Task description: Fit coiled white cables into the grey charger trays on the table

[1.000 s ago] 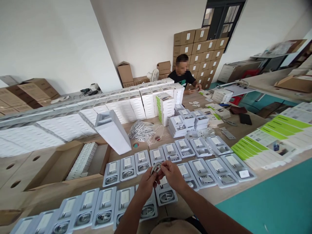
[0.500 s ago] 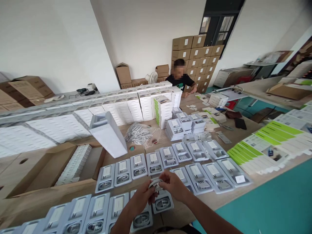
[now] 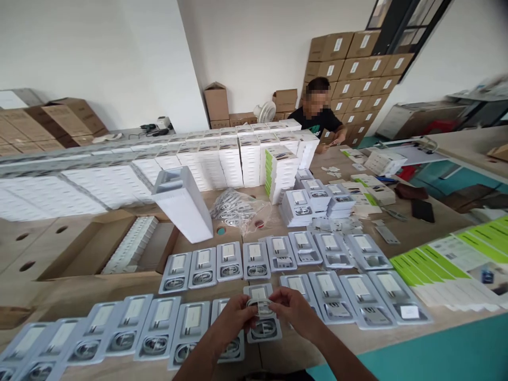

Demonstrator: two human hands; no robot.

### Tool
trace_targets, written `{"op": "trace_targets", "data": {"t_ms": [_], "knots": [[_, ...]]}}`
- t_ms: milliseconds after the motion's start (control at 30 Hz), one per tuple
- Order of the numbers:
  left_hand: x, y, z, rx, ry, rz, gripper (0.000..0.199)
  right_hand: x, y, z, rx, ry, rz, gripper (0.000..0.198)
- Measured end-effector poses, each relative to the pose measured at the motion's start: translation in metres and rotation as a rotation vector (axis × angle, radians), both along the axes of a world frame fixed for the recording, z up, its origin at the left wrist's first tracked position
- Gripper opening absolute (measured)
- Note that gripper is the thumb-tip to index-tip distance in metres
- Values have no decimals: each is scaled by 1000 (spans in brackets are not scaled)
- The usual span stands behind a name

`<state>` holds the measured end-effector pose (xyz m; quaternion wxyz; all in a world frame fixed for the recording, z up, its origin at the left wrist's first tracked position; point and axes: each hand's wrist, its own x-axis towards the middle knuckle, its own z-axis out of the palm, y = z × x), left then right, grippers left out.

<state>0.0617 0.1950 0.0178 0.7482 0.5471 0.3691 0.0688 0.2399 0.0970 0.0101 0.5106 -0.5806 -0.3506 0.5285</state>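
Observation:
A coiled white cable (image 3: 257, 304) is held between my two hands. My left hand (image 3: 238, 313) is closed around the coil's left side, and my right hand (image 3: 291, 307) pinches its right side. Just beneath them lies a grey plastic tray (image 3: 273, 332) with another coiled cable in its lower compartment; the hands cover part of it. To the left, several trays (image 3: 161, 320) hold a white charger block above a coiled cable. Right of my hands, trays (image 3: 330, 299) hold a charger block, with a small flat piece in the lower compartment.
Behind the tray rows are a bag of cables (image 3: 238, 207), a tall stack of trays (image 3: 186, 211) and an open carton (image 3: 91, 248). White boxes (image 3: 230, 164) line the back. Green-and-white printed sleeves (image 3: 444, 270) lie right. A co-worker (image 3: 317, 116) sits across the table.
The head view has turned left and slightly down, so things sit further right or higher. Both hands keep hold of the cable, with the right hand's fingers shifted to the coil's right side.

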Motion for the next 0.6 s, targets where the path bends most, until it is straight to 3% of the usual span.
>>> {"op": "trace_targets", "data": {"t_ms": [100,200,333,500,600], "knots": [[8,2,-7,4,48,55,46,30,13,-11,21,-73,-38,23],[16,8,-17,59,66,107,59,79,37,-28,28,-307,-228,28],[25,18,-27,148,119,100,55,130,69,-51,-75,-543,-293,21],[27,24,-28,156,150,58,49,130,82,-73,-181,-793,-228,11],[30,26,-23,303,219,-40,39,119,84,-79,-216,-937,-198,16]]}}
